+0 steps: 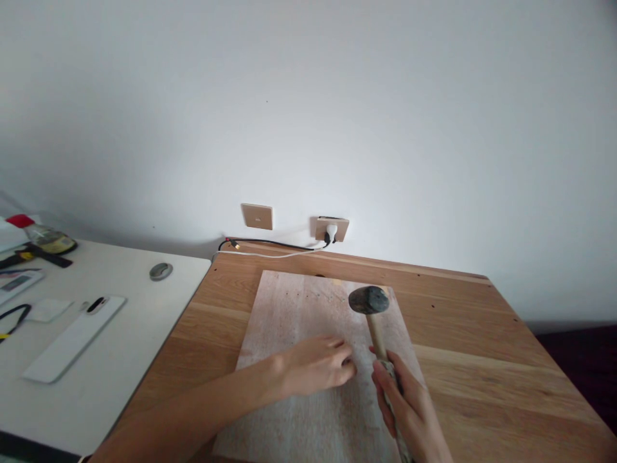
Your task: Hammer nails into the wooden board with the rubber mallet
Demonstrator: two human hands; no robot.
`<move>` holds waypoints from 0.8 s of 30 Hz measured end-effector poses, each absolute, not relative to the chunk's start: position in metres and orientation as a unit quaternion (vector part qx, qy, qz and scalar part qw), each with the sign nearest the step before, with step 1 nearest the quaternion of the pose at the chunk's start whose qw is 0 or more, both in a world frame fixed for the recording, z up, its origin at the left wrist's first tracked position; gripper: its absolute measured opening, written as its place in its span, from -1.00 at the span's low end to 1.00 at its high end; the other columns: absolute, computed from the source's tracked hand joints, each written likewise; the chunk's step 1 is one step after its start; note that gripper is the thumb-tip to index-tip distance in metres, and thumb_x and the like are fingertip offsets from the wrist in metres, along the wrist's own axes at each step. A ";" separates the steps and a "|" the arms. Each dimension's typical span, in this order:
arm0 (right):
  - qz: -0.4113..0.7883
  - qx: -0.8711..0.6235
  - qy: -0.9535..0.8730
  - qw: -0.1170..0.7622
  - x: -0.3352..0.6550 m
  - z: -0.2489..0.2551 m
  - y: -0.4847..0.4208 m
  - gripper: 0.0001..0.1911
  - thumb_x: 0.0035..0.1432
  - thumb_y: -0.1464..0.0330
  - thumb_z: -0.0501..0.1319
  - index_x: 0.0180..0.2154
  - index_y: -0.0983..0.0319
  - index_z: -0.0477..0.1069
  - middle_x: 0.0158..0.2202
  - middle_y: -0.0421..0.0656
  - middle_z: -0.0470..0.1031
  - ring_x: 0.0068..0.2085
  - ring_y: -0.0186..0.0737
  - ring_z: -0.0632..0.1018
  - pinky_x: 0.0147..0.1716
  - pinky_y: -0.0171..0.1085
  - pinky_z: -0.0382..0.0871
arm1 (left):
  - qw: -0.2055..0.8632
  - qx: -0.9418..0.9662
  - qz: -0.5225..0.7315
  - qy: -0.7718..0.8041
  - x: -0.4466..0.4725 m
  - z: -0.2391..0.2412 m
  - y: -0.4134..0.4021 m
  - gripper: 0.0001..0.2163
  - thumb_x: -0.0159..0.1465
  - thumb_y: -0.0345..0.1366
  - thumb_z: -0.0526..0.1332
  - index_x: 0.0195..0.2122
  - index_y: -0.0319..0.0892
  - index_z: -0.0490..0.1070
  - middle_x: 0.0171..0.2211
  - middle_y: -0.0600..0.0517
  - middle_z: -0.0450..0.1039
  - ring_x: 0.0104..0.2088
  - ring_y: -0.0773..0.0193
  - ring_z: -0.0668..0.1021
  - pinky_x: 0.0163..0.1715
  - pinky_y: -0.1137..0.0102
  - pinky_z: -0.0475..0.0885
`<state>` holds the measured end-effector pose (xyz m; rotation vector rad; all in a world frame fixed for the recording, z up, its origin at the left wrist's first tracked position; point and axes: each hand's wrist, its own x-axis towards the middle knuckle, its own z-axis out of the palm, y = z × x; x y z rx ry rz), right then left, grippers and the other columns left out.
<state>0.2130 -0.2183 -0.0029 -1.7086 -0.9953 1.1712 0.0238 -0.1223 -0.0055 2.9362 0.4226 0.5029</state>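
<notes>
My right hand (409,405) wraps tight around the hammer (373,315). My left hand (315,365) lies on the board (289,308), fingers pressed together.

free: board (294,308) left half, far edge | blocked: hammer (370,302) right, cables (270,247) at wall

A person's two bare forearms reach forward from the lower edge of the view, both hands low and close together. The left hand (318,365) lies palm down, fingers curled inward, fingertips pinched toward the right. The right hand (409,405) is wrapped in a closed grip, thumb uppermost, wrist angled forward.
</notes>
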 end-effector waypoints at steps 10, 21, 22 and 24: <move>0.463 -0.680 -0.401 0.403 0.216 -0.005 -0.219 -0.28 0.29 -0.21 0.19 0.14 0.25 0.32 -0.66 -0.44 0.18 -0.68 -0.40 0.20 -0.71 -0.41 0.08 | -0.005 0.985 0.096 0.140 0.028 -0.002 -0.119 -0.86 0.34 -0.42 0.27 -0.36 -0.10 0.56 -0.31 -0.06 0.57 -0.29 0.12 0.60 -0.30 0.27 0.51; 0.469 -0.683 -0.379 0.411 0.213 -0.005 -0.218 -0.30 0.24 -0.24 0.22 0.05 0.21 0.36 -0.64 -0.43 0.19 -0.69 -0.42 0.19 -0.71 -0.42 0.03 | 0.090 0.966 0.124 0.208 0.016 0.000 -0.113 -0.93 0.32 -0.46 0.33 -0.20 -0.20 0.54 -0.24 -0.02 0.59 -0.26 0.20 0.62 -0.32 0.38 0.47; 0.472 -0.684 -0.377 0.410 0.212 -0.004 -0.217 -0.30 0.23 -0.24 0.22 0.05 0.21 0.36 -0.64 -0.43 0.19 -0.69 -0.42 0.19 -0.71 -0.42 0.03 | 0.137 0.946 0.158 0.247 0.010 -0.002 -0.102 -0.91 0.32 -0.48 0.32 -0.20 -0.18 0.55 -0.22 -0.01 0.60 -0.27 0.24 0.62 -0.30 0.42 0.47; 0.472 -0.684 -0.377 0.409 0.212 -0.003 -0.217 -0.32 0.22 -0.25 0.22 0.00 0.21 0.39 -0.66 -0.43 0.17 -0.69 -0.41 0.18 -0.71 -0.42 0.03 | 0.222 0.882 0.243 0.337 -0.004 -0.007 -0.077 -0.87 0.30 -0.51 0.32 -0.19 -0.16 0.58 -0.22 0.01 0.61 -0.25 0.26 0.64 -0.24 0.44 0.49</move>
